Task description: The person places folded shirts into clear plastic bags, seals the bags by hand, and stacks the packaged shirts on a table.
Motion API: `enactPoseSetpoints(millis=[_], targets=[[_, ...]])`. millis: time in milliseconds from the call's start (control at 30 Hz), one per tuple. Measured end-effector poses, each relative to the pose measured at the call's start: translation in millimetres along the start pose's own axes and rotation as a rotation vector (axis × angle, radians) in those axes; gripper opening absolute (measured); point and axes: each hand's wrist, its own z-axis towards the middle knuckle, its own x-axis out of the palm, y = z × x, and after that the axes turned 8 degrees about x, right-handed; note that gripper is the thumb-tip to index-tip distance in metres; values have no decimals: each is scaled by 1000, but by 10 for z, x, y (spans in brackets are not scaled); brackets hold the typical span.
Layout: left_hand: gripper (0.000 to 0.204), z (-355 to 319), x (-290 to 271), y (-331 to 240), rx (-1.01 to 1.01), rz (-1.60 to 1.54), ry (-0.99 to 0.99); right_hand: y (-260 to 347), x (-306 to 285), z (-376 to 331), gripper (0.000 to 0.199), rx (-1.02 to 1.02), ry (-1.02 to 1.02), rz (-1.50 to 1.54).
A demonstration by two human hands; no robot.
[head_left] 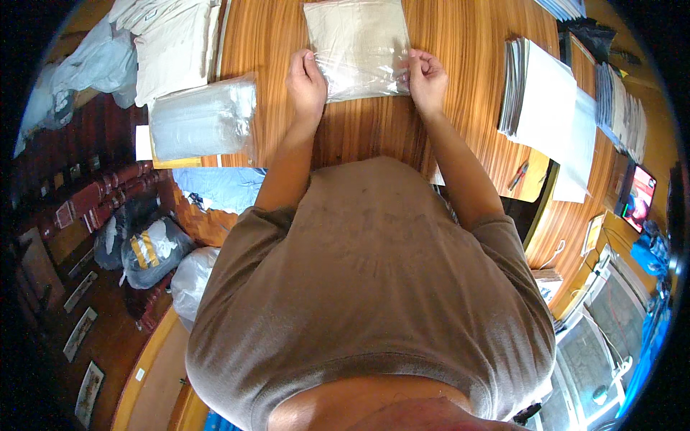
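Note:
A folded beige cloth in a clear plastic bag [357, 50] lies flat on the wooden table in front of me, its shiny lower edge toward me. My left hand [307, 82] is closed on the bag's left edge, thumb on top. At the right edge, my right hand [428, 80] pinches the clear plastic between thumb and curled fingers. The fingertips under the bag are hidden.
Left of the bag lies a stack of clear plastic bags [201, 121], with folded cream cloths [176, 50] behind it. On the right are a stack of white sheets [543, 93], small pliers or snips [518, 177] and a lit screen [638, 197]. Stuffed bags [154, 251] sit at lower left.

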Motion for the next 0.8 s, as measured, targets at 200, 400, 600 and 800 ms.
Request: enactPoseSetpoints(millis=[200, 400, 600, 800], targets=[[21, -14, 18, 82, -167, -93, 80, -34, -23, 8, 25, 18, 107, 140], [21, -6, -12, 145, -166, -68, 88, -11, 12, 137, 24, -63, 71, -13], [21, 39, -27, -101, 55, 127, -44, 1, 43, 169, 27, -137, -56, -351], [22, 388, -171, -447, -239, 531, 454, 91, 63, 259, 40, -163, -89, -588]])
